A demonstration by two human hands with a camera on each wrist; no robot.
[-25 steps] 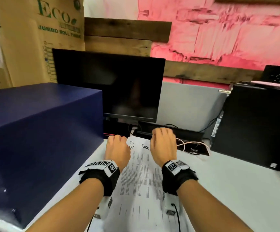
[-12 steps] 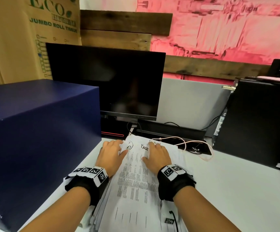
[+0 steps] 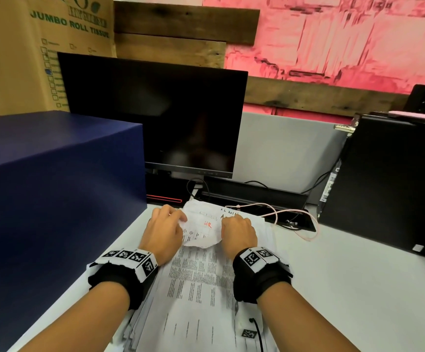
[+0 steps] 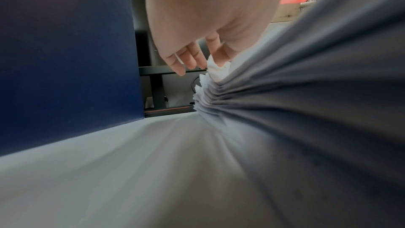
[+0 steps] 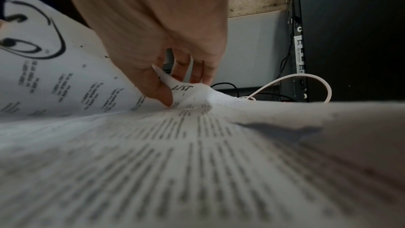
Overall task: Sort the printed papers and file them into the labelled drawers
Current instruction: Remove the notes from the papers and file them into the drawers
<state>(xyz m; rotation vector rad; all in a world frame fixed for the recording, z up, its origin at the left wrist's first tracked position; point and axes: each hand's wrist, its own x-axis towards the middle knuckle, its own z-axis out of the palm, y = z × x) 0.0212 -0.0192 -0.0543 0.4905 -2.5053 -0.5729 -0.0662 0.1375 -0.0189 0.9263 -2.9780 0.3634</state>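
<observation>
Both hands are peeling the top sheet (image 3: pixel 201 231) off the paper stack (image 3: pixel 201 288) on the desk: left hand (image 3: pixel 164 233) & right hand (image 3: pixel 239 231) pinching its far corners. Lifting slowly, w/ one sheet only, avoids tearing.

Office desk: monitor (image 3: pixel 153 115), computer tower (image 3: pixel 389 189).

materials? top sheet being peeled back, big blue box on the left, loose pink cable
Top printed sheet: thin matte white paper; it curls and creases where both hands pinch it.
Big navy blue box: probably matte paper-wrapped card; flat faces, crisp edges, no gloss.
Thin pale pink cable: likely soft plastic sheath; it lies in loose loops.
</observation>
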